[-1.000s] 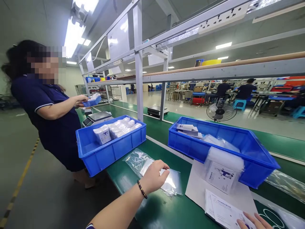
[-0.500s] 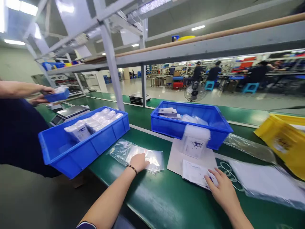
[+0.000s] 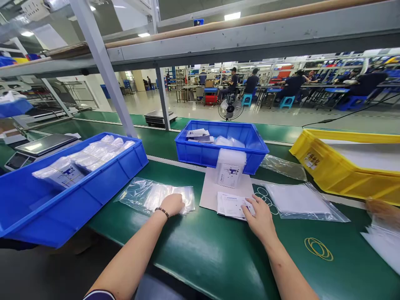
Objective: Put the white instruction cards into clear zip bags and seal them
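Observation:
My left hand (image 3: 173, 204) rests with curled fingers on a stack of clear plastic bags (image 3: 146, 195) lying on the green bench. My right hand (image 3: 258, 212) presses its fingers on a stack of printed leaflets (image 3: 230, 204), which lies on a grey card sheet (image 3: 211, 189). A bagged white product (image 3: 230, 168) leans against the middle blue bin (image 3: 250, 155) just behind the leaflets.
A large blue bin (image 3: 93, 185) of bagged products sits at the left, with a scale (image 3: 37, 148) behind it. A yellow bin (image 3: 340, 173) stands at the right, a bag of white sheets (image 3: 300, 200) before it. Another person's hand (image 3: 383, 210) shows at the right edge.
The view has swung right and down, and the co-worker at the left has left it. My left hand stayed on the bags. My right hand settled on the leaflets.

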The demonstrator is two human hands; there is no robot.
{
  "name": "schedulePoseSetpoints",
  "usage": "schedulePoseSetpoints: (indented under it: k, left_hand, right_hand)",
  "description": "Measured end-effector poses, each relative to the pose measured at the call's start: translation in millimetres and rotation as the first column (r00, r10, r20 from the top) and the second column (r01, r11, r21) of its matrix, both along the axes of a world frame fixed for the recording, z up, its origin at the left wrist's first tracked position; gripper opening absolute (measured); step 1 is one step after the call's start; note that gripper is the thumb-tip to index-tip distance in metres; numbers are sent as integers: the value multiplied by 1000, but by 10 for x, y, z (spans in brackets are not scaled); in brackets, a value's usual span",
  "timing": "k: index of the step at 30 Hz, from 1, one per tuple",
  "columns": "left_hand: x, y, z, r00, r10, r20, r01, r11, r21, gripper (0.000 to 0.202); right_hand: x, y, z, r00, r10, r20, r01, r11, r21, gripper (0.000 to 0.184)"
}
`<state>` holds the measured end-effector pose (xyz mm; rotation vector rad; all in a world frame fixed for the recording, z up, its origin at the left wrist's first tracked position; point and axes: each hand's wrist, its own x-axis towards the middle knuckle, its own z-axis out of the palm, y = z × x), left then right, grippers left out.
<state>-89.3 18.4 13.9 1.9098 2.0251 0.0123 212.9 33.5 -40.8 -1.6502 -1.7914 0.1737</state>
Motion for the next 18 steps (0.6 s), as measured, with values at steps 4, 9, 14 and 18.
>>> schedulePoseSetpoints:
  k: [4,9,14,18]
  left_hand:
    - [-7,19,23,998,-55,10,55,998,14,20]
    - [22,-122,104,995,-91,50,87,993,76,27]
    - [115,-254,-52,988,-154,-18,154,971,184,74]
    - [125,-278,-203,979,-198,-49,203,965,167,80]
  right_hand:
    - [-8,-37,60,999,-12,-33,14,998,66,38]
    - [-112,-119,133,994,71,-78,-54,979,194,31]
    - [-216,-162,118,987,157,-38,-145,965,220,28]
    - [-197,-151,84,986,167,-3,-161,951,264,28]
